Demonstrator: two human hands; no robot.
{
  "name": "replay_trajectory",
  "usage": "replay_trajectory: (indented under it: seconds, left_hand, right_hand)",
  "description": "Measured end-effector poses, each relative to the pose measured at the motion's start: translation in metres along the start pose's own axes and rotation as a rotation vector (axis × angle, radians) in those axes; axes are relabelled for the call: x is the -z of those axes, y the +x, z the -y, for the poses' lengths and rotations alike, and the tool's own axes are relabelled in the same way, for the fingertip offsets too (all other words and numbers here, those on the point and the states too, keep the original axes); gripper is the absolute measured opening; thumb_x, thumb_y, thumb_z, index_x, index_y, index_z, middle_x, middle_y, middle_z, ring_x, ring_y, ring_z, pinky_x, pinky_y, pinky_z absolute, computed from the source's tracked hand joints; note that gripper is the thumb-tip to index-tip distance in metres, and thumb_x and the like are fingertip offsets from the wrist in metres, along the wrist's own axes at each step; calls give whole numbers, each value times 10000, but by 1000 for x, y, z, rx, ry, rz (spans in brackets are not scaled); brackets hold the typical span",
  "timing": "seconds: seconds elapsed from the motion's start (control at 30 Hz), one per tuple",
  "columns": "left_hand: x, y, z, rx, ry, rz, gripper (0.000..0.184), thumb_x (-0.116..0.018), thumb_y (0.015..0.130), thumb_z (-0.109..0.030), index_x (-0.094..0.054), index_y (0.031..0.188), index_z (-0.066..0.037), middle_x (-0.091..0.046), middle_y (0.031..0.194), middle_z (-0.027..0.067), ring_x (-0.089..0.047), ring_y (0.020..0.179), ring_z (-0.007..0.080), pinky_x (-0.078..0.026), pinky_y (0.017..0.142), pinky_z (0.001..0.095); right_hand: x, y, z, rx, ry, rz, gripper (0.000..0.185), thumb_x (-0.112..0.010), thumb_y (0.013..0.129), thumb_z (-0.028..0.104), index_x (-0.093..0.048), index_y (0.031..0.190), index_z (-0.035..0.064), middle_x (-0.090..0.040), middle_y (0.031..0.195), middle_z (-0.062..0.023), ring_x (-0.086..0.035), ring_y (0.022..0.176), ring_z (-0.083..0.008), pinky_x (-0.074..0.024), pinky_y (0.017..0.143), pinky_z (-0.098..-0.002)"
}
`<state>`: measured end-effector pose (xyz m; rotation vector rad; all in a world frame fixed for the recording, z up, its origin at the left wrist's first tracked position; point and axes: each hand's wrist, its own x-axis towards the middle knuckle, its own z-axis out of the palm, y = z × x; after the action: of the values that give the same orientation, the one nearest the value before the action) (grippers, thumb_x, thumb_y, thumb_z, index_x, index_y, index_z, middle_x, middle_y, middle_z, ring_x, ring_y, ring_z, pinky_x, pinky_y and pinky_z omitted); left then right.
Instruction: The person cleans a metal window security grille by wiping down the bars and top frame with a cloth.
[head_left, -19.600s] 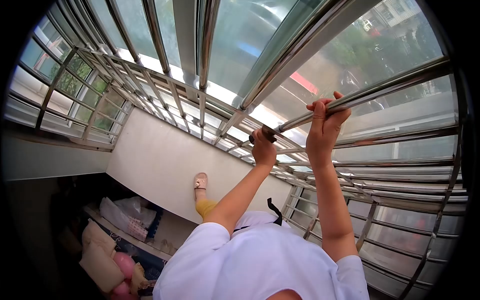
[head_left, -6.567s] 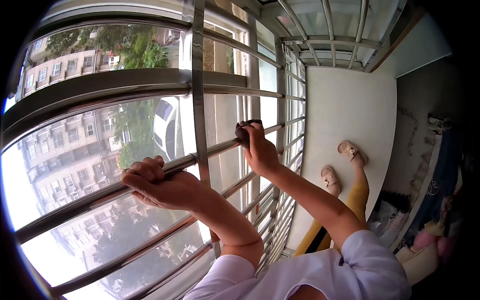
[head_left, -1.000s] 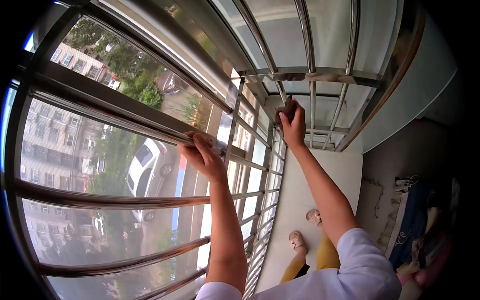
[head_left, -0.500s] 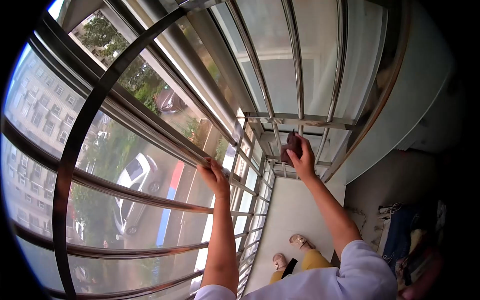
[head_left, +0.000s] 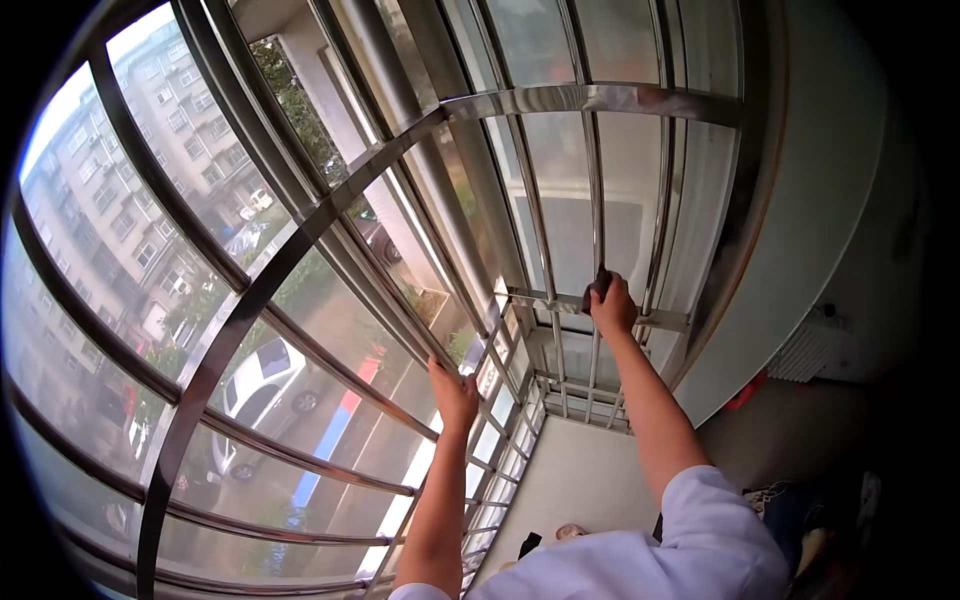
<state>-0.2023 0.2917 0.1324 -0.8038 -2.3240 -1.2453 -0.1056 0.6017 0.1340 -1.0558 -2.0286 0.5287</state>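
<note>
My right hand (head_left: 616, 306) is closed around a crumpled dark brown cloth (head_left: 596, 290). The cloth is pressed against a thin upright metal bar (head_left: 592, 190) of the end grille, close to a flat cross rail (head_left: 655, 318); my fingers hide part of both. On the left, my left hand (head_left: 455, 400) grips a thicker shiny metal bar (head_left: 385, 300) of the window grille near its lower end. Both arms are stretched forward.
Curved metal bars and a wide flat band (head_left: 215, 330) fill the left side. Outside, far below, stand a white car (head_left: 262, 380) and buildings (head_left: 120, 170). A pale floor (head_left: 580, 470) lies beneath me, with dark clothing (head_left: 795, 515) at lower right.
My right hand has moved the cloth up along the bar, from below the cross rail to about its level. My left hand stays on its bar. The view has tilted up.
</note>
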Motion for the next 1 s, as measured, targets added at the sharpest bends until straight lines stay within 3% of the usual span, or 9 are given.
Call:
replay_trajectory:
  seconds: [0.1, 0.23, 0.4, 0.53, 0.63, 0.8, 0.9, 0.97, 1.0]
  left_hand:
    - [23, -30, -23, -16, 111, 103, 759, -665, 778, -104, -238, 1393, 22, -432, 1263, 266, -487, 1140, 429, -440, 930, 419]
    - [58, -80, -55, 10, 74, 268, 593, -670, 778, -89, -424, 1317, -75, -480, 1249, 184, -522, 1105, 390, -481, 875, 430]
    - [126, -113, -75, -181, 260, -136, 341, -641, 737, 0, -635, 1050, -135, -572, 1092, 102, -562, 1019, 318, -485, 845, 405]
    - [179, -98, -75, -270, 534, -460, 307, -624, 718, 14, -665, 979, -142, -552, 1087, 90, -515, 1060, 311, -407, 911, 403]
    - [209, -91, -72, -351, 743, -664, 220, -607, 801, -61, -636, 1015, -100, -478, 1173, 130, -450, 1147, 298, -356, 961, 442]
    - [233, -76, -60, -132, 622, -787, 593, -652, 855, -265, -373, 1292, 23, -391, 1265, 207, -417, 1152, 315, -369, 943, 431]
    - [227, -66, -56, -38, 109, -675, 557, -601, 904, -251, -344, 1318, 18, -570, 995, 130, -566, 876, 230, -425, 818, 378]
    - [212, -67, -44, 75, -225, -489, 444, -544, 943, -226, -374, 1273, 16, -568, 779, 66, -555, 701, 177, -441, 736, 333]
    - [200, -65, -34, -63, 175, -517, 341, -497, 970, -220, -411, 1203, 13, -526, 716, 44, -515, 640, 147, -432, 656, 291]
  right_hand:
    - [-2, -14, -16, -7, -80, 143, 484, -681, 802, 215, -453, 1209, 89, -520, 1171, -119, -629, 923, -345, -533, 751, -456]
    - [3, -7, -19, -36, -125, 236, 551, -711, 775, 253, -455, 1240, 103, -539, 1190, -128, -600, 990, -361, -513, 787, -464]
    - [23, -51, -9, 255, 230, 264, 538, -754, 715, 235, -526, 1174, 70, -590, 1104, -140, -603, 991, -335, -512, 829, -422]
    - [63, -97, 113, 577, 634, 458, 563, -814, 673, 248, -593, 1162, 80, -649, 1043, -130, -639, 970, -293, -511, 841, -365]
    - [79, -86, 215, 660, 773, 231, 517, -815, 680, 259, -628, 1117, 56, -653, 931, -112, -633, 867, -289, -510, 766, -348]
    - [72, -56, 334, 666, 940, 44, 445, -748, 742, 288, -578, 1055, 21, -604, 989, -172, -605, 902, -358, -502, 771, -426]
    - [48, -61, 337, 690, 844, -208, 377, -713, 722, 211, -577, 1028, 38, -620, 953, -157, -622, 856, -355, -515, 734, -426]
    - [33, -72, 318, 599, 888, -67, 369, -716, 703, 196, -584, 1020, 60, -635, 936, -141, -632, 837, -348, -521, 728, -424]
    - [25, -79, 308, 579, 884, -78, 362, -720, 688, 189, -592, 1006, 72, -645, 911, -134, -641, 810, -351, -526, 710, -424]
